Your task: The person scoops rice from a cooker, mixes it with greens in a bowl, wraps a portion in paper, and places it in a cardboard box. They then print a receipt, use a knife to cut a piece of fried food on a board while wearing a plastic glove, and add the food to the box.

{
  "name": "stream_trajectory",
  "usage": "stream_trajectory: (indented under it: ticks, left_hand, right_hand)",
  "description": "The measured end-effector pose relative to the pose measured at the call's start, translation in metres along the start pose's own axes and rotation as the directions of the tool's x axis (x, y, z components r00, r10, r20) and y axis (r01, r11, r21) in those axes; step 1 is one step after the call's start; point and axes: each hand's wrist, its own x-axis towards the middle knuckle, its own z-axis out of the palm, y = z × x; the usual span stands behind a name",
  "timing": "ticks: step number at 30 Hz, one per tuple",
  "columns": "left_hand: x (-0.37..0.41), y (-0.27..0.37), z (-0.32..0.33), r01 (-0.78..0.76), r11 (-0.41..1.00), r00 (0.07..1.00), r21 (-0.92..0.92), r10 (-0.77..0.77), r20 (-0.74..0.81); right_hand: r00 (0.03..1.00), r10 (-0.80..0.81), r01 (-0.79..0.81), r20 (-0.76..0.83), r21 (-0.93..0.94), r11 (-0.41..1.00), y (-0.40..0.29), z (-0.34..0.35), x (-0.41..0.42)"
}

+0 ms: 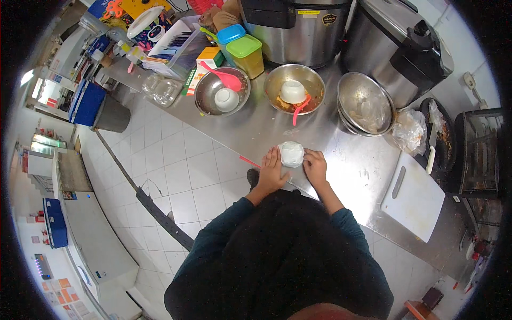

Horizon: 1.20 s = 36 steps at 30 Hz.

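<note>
A small round white object, its surface shiny and creased as if covered in plastic, lies on the steel table near the front edge. My left hand presses along its left side with the fingers extended together. At its right rim, my right hand has bent fingertips on the edge. What is inside the covering cannot be seen. A thin red strip sticks out past the table edge, left of my left hand.
Beyond my hands stand a steel bowl with a pink spoon, another steel bowl holding a white cup, and stacked bowls. Rice cookers line the back. To the right lie a cutting board and a knife.
</note>
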Motion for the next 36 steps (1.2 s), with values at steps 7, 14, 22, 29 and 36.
stream_trajectory:
  ticks: [7, 14, 22, 29, 36]
  left_hand:
    - [0.054, 0.040, -0.007, 0.143, -0.363, 0.742, -0.921, -0.577, 0.342]
    - [0.076, 0.033, -0.044, 0.107, -0.777, 0.786, -0.621, -0.316, 0.531]
    - [0.042, 0.067, 0.017, 0.431, 0.248, 0.855, -0.868, -0.419, 0.305]
    - [0.046, 0.053, 0.005, 0.316, 0.904, 0.913, -0.287, -0.208, 0.350]
    - [0.068, -0.017, -0.013, 0.112, 0.706, 0.718, -0.700, 0.430, 0.548]
  right_hand:
    - [0.974, 0.006, 0.042, -0.227, 0.206, 0.978, -0.043, 0.017, 0.013]
    - [0.984, 0.007, 0.055, -0.178, 0.340, 0.939, -0.069, 0.001, 0.021]
    - [0.653, 0.702, -0.478, 0.284, 0.874, 0.091, -0.046, -0.019, 0.017]
    - [0.916, 0.401, -0.401, 0.000, -0.036, 0.915, -0.005, -0.034, 0.017]
    - [0.898, 0.440, -0.416, 0.012, -0.308, 0.856, 0.013, -0.030, 0.005]
